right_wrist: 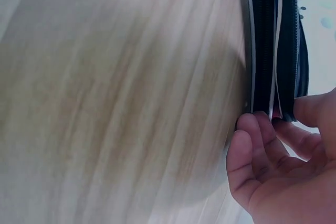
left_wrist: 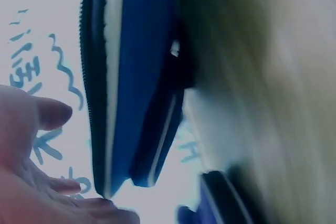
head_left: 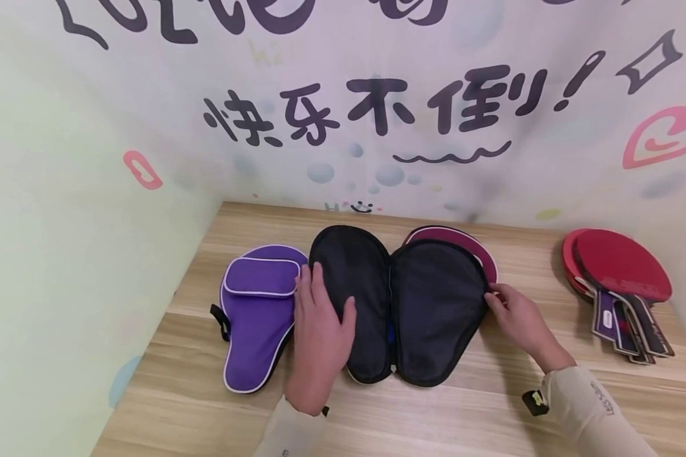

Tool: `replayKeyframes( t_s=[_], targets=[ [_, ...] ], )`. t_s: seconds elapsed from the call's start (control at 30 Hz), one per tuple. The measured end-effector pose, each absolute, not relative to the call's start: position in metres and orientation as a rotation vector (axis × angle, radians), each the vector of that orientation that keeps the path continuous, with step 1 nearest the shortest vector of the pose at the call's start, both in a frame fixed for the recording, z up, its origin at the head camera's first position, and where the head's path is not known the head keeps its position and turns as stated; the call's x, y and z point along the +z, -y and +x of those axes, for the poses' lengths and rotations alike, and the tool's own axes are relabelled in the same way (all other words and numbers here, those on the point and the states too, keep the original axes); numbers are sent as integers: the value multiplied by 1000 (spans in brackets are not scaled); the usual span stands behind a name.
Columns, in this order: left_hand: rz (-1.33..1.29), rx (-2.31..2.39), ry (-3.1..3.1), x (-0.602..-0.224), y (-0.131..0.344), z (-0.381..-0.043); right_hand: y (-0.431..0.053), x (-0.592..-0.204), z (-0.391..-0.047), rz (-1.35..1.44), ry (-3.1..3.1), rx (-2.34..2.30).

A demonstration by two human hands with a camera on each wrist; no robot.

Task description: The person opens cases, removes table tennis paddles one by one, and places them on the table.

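Observation:
An unzipped table tennis paddle case (head_left: 443,311) lies spread in the head view, its black lining facing up. Blue outer fabric (left_wrist: 144,51) with pale piping shows in the left wrist view. My right hand (head_left: 519,317) pinches the right half's edge, thumb above and fingers curled below, as the right wrist view (right_wrist: 286,156) shows. My left hand (head_left: 322,339) is by the left half, fingers straight and thumb spread over the lining. A purple paddle case (head_left: 257,343) with a pocket lies left of that hand. A maroon paddle case (head_left: 448,236) is partly hidden under the right half.
Several table tennis paddles (head_left: 625,263) with red rubber are stacked at the right, handles toward the front right. The wooden table (head_left: 423,422) meets a printed wall covering (head_left: 297,171) at the back and left.

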State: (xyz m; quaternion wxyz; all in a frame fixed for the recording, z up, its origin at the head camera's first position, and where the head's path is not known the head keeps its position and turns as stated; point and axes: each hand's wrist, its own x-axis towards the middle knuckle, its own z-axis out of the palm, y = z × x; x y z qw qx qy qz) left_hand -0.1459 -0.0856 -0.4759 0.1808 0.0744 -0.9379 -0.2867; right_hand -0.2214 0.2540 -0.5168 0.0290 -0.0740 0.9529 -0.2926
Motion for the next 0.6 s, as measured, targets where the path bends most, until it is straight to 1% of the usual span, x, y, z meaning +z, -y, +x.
replayKeyframes(
  t_s=[0.1, 0.2, 0.3, 0.4, 0.5, 0.6],
  targets=[
    [48, -888, 2594, -464, 76, -144, -254, -516, -222, -215, -2931, -889],
    [-190, -887, 2564, -458, 66, -143, -255, -516, -223, -208, -2916, -891],
    [-440, -831, 2515, -459, 56, -143, -255, -516, -224, -209, -2898, -902],
    [-616, -748, 2486, -465, 44, -140, -256, -516, -224, -205, -2898, -910],
    [-679, -663, 2557, -476, 31, -133, -257, -516, -224, -191, -2901, -924],
    [-647, -620, 2714, -486, 17, -125, -257, -515, -224, -184, -2912, -946]
  ],
)
